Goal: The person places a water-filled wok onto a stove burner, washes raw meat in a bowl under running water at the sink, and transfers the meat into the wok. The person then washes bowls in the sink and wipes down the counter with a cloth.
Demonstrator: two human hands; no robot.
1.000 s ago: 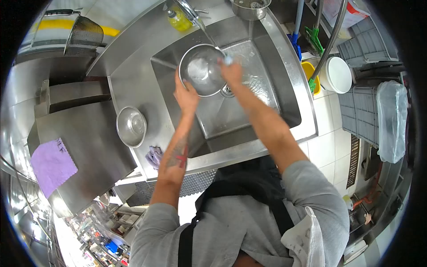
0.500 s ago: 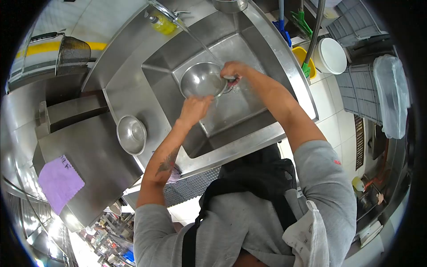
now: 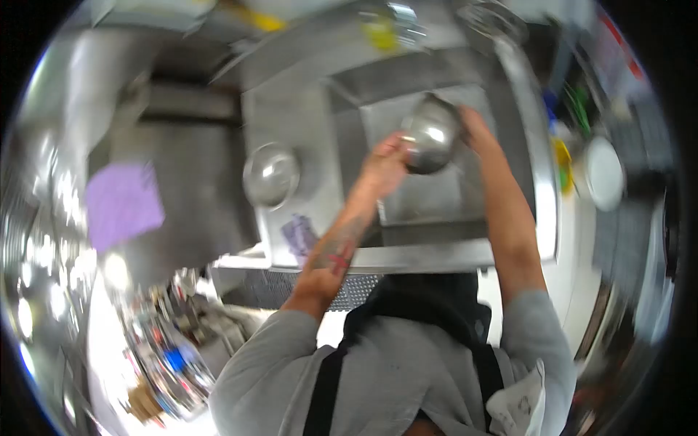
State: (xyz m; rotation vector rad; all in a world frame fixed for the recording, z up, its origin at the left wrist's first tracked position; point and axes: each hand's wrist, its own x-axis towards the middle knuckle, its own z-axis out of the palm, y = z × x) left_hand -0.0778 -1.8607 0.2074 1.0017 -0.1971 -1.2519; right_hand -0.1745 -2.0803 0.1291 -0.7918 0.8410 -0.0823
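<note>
A shiny metal bowl [image 3: 430, 138] is held up, tilted, over the sink [image 3: 422, 207]. My left hand [image 3: 389, 163] is closed on the bowl's left edge. At its right side is my right hand [image 3: 472, 129], its fingers hidden behind the bowl and smeared by motion. Whether it still has the pale scrubbing thing in it does not show. A second metal bowl [image 3: 271, 176] rests on the drainboard to the left, with a crumpled purple cloth [image 3: 299, 236] nearer to me.
A purple cloth [image 3: 125, 203] lies on the steel counter at the left. Behind the sink stands a bottle of yellow liquid [image 3: 381, 33]. At the right are a white bucket [image 3: 603, 174] and a yellow container [image 3: 562, 166]. The sink's front rim [image 3: 429, 258] runs before me.
The bowl has been lifted and tipped so that it stands more on edge. My right hand has gone from its near rim to its right side. My view has swung and is blurred.
</note>
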